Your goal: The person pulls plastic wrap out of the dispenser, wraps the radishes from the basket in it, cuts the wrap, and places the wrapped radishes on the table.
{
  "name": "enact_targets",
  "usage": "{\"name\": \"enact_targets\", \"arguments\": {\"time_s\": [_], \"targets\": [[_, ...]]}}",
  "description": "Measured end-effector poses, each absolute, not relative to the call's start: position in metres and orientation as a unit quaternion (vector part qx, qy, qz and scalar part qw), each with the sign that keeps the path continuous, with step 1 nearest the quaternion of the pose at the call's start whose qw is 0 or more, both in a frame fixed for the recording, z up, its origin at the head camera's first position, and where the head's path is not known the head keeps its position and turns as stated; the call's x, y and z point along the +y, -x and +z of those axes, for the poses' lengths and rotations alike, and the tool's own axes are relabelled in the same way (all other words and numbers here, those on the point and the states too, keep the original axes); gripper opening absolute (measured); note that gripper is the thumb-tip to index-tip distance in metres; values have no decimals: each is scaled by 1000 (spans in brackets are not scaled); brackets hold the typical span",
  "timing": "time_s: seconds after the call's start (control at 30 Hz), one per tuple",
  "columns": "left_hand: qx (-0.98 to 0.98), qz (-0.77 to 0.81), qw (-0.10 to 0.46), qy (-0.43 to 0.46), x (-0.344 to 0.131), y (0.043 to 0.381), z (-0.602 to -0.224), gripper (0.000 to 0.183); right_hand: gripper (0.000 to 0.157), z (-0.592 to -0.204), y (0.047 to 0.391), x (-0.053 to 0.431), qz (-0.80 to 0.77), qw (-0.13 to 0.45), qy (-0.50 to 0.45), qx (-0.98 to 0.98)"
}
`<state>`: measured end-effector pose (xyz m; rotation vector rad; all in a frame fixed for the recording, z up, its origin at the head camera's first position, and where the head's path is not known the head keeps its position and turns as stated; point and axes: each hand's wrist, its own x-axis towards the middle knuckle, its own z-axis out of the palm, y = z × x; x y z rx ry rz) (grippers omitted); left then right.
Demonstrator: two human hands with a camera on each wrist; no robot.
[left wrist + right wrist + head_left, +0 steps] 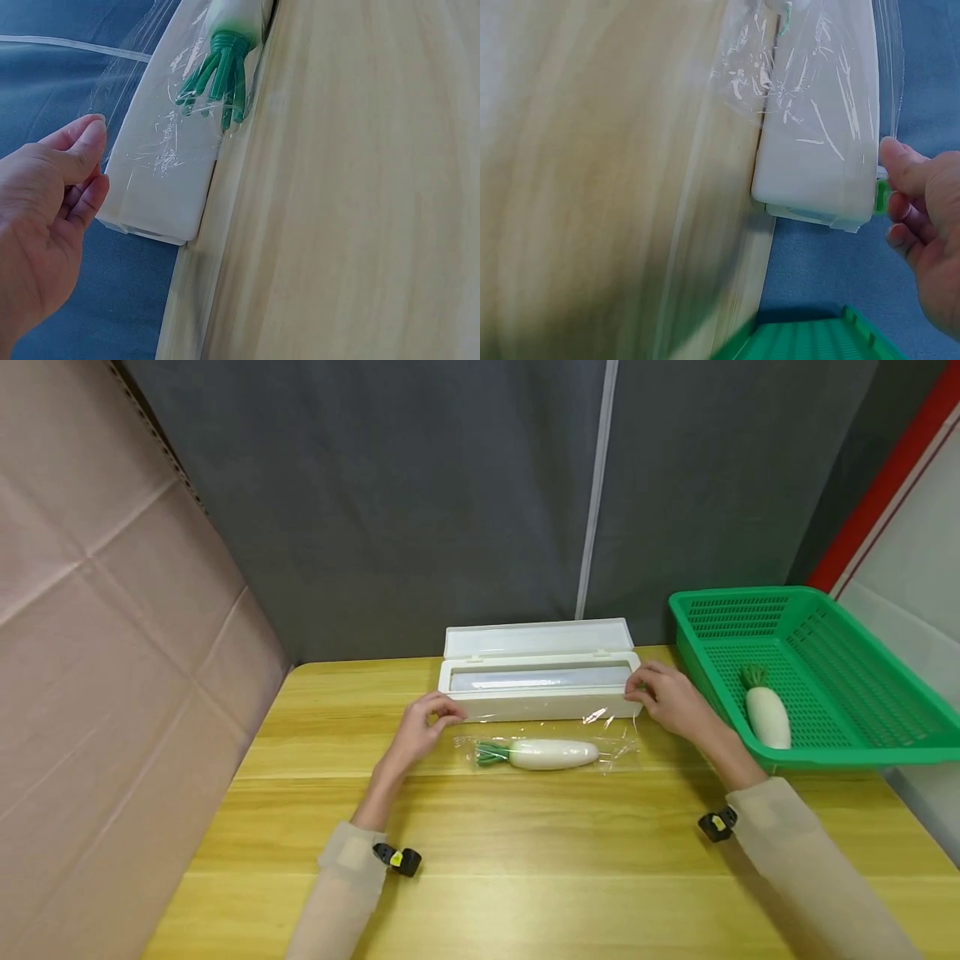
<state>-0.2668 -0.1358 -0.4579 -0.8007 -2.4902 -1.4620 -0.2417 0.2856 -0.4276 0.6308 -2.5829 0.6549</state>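
A white radish (pixel 553 754) with green stalks lies on the table in front of a white cling film dispenser box (pixel 540 708). Clear cling film (pixel 615 750) covers the radish and runs up to the box. At the box's left front corner, my left hand (pixel 420 727) pinches the film edge between thumb and forefinger; the left wrist view shows this hand (pixel 52 202) with film stretching from the fingertips. My right hand (pixel 669 700) pinches the film's other side at the box's right end. The box's lid (pixel 536 637) stands raised, showing the film roll (pixel 540 678).
To the right stands a green plastic basket (pixel 693 664) holding another white radish (pixel 768 718). A wooden table (pixel 540 877) lies below, with a grey curtain (pixel 375 510) behind it. A green piece (pixel 882 196) shows at the box's end beside my right fingers.
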Motion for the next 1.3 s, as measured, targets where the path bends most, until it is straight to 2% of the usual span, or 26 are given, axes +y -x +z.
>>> {"name": "enact_targets", "arguments": {"time_s": [0.43, 0.63, 0.97, 1.3], "targets": [[-828, -483, 42, 282, -144, 255, -458, 6, 12, -427, 218, 286, 239, 175, -265, -917], [-819, -492, 16, 295, -147, 250, -456, 5, 17, -424, 205, 284, 245, 170, -274, -914], [-819, -484, -33, 306, -151, 241, -453, 7, 22, -426, 190, 288, 272, 118, -301, -906], [-815, -471, -88, 326, -155, 236, -449, 8, 22, -434, 181, 292, 300, 12, -315, -901]]}}
